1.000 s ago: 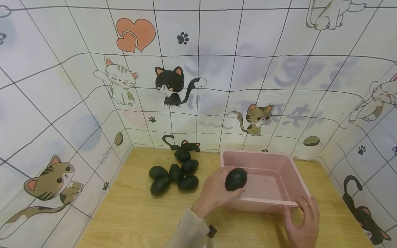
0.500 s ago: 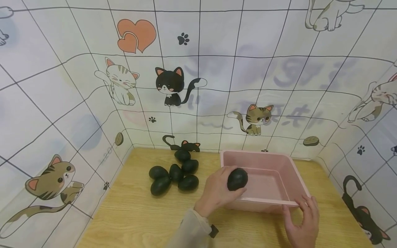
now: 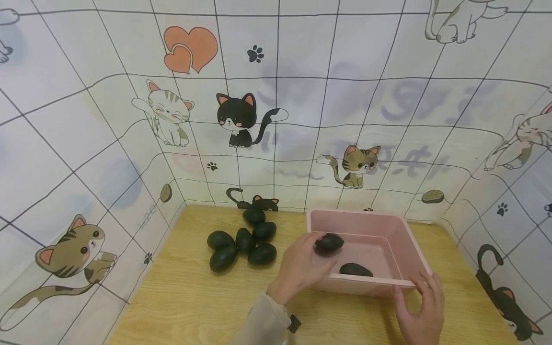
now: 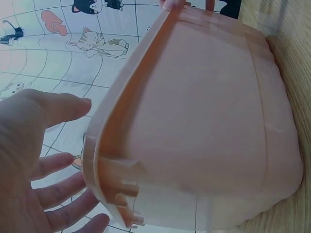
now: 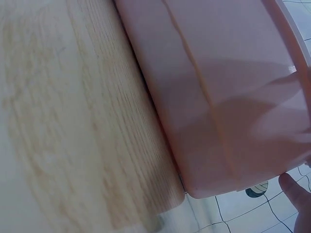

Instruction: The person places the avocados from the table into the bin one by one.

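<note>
In the head view my left hand (image 3: 302, 266) is over the left side of the pink plastic bin (image 3: 416, 254), thumb and fingers spread apart. The left wrist view shows the same hand (image 4: 43, 160) holding nothing, beside the bin's rim. Two dark green avocados lie in the bin: one avocado (image 3: 329, 244) just past my left fingertips, partly covered by them, and another avocado (image 3: 355, 270) by the front wall, its lower part hidden. My right hand (image 3: 422, 304) grips the bin's front right corner, fingers over the rim and thumb against the outside.
Several avocados (image 3: 244, 241) lie clustered on the wooden table (image 3: 189, 297) to the left of the bin. A cat-patterned sheet (image 3: 297, 143) rises behind the table and along both sides.
My left hand has let go of the avocado it held above the bin, and its fingers have opened. Two avocados now show inside the bin. The right hand stays on the corner.
</note>
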Demonstrator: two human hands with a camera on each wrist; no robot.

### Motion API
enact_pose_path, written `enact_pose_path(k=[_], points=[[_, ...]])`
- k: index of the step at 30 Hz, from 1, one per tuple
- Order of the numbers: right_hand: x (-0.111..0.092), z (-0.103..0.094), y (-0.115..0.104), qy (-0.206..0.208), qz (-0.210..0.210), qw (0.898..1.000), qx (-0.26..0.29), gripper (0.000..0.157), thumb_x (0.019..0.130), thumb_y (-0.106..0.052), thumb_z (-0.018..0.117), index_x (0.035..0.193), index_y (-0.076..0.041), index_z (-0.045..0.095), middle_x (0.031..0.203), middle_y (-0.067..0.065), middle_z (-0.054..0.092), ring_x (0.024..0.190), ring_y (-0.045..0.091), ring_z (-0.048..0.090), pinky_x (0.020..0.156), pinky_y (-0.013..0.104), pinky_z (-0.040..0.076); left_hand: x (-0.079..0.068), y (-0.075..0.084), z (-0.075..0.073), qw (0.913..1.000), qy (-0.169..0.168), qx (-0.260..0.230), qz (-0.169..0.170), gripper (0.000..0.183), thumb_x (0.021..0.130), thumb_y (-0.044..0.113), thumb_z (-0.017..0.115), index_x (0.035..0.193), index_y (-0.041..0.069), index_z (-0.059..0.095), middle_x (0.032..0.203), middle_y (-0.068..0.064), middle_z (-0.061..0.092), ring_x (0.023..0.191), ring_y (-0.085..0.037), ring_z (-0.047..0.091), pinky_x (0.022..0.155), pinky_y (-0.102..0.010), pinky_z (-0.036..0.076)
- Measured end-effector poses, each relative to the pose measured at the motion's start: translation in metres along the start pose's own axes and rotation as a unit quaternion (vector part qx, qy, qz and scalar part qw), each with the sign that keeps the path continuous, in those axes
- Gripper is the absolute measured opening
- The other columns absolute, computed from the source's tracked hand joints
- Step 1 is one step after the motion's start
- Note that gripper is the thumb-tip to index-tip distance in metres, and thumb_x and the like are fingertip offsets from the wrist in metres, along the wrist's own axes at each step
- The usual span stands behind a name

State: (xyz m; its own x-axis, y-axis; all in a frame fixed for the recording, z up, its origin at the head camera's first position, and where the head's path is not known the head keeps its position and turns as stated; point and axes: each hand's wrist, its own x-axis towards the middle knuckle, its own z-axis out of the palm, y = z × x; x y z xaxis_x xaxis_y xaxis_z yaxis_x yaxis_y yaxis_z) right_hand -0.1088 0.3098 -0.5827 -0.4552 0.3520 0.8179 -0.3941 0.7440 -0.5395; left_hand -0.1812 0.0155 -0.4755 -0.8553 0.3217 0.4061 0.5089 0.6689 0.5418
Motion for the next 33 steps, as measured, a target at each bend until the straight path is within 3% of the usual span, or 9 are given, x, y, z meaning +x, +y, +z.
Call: enact_pose_path(k=[8,14,19,22,27,33], points=[[0.002,-0.001,-0.001,-0.002,0.004,1.0,-0.007,0.076,0.093,-0.063,0.073,0.11,0.012,0.072,0.129,0.035,0.065,0.153,0.021,0.045,0.131,0.033,0.028,-0.006,-0.009,0.0,0.9998,0.021,-0.001,-0.003,0.063,0.09,0.045,0.082,0.144,0.02,0.063,0.131,0.002,0.073,0.118,-0.014,0.069,0.098,-0.035,0.058],[0.004,0.0,-0.001,0.007,-0.011,1.0,-0.023,0.076,0.094,-0.063,0.072,0.109,0.012,0.072,0.126,0.036,0.066,0.151,0.028,0.048,0.13,0.031,0.03,-0.011,-0.015,-0.003,0.999,0.037,-0.021,-0.011,0.06,0.09,0.039,0.081,0.144,0.019,0.064,0.126,0.0,0.073,0.11,-0.012,0.069,0.094,-0.033,0.058],[0.004,0.001,-0.009,0.021,-0.011,0.999,-0.041,0.08,0.094,-0.064,0.07,0.116,0.013,0.072,0.127,0.037,0.066,0.148,0.03,0.051,0.129,0.03,0.031,-0.015,-0.018,-0.007,0.9982,0.029,-0.032,-0.04,0.054,0.094,0.039,0.078,0.144,0.023,0.064,0.129,0.003,0.072,0.111,-0.013,0.069,0.093,-0.034,0.058],[0.005,0.003,-0.015,0.037,-0.015,0.998,-0.045,0.079,0.094,-0.064,0.07,0.112,0.013,0.072,0.128,0.037,0.066,0.143,0.036,0.055,0.128,0.029,0.032,-0.018,-0.022,-0.01,0.9972,0.025,-0.03,-0.064,0.053,0.095,0.039,0.076,0.144,0.023,0.064,0.132,0.003,0.071,0.112,-0.014,0.069,0.091,-0.034,0.057],[0.01,0.007,-0.023,0.076,-0.058,0.995,-0.041,0.073,0.095,-0.06,0.072,0.095,0.013,0.074,0.123,0.036,0.068,0.121,0.05,0.061,0.121,0.024,0.035,-0.022,-0.03,-0.012,0.9955,0.03,-0.028,-0.085,0.052,0.096,0.04,0.076,0.144,0.024,0.064,0.133,0.005,0.071,0.113,-0.014,0.068,0.091,-0.036,0.057],[0.019,0.012,-0.028,0.102,-0.141,0.985,-0.008,0.063,0.095,-0.054,0.076,0.085,0.008,0.077,0.106,0.034,0.071,0.099,0.051,0.061,0.115,0.021,0.04,-0.027,-0.038,-0.013,0.9947,0.035,-0.043,-0.087,0.05,0.097,0.041,0.075,0.143,0.027,0.064,0.133,0.005,0.071,0.114,-0.014,0.068,0.092,-0.036,0.056]])
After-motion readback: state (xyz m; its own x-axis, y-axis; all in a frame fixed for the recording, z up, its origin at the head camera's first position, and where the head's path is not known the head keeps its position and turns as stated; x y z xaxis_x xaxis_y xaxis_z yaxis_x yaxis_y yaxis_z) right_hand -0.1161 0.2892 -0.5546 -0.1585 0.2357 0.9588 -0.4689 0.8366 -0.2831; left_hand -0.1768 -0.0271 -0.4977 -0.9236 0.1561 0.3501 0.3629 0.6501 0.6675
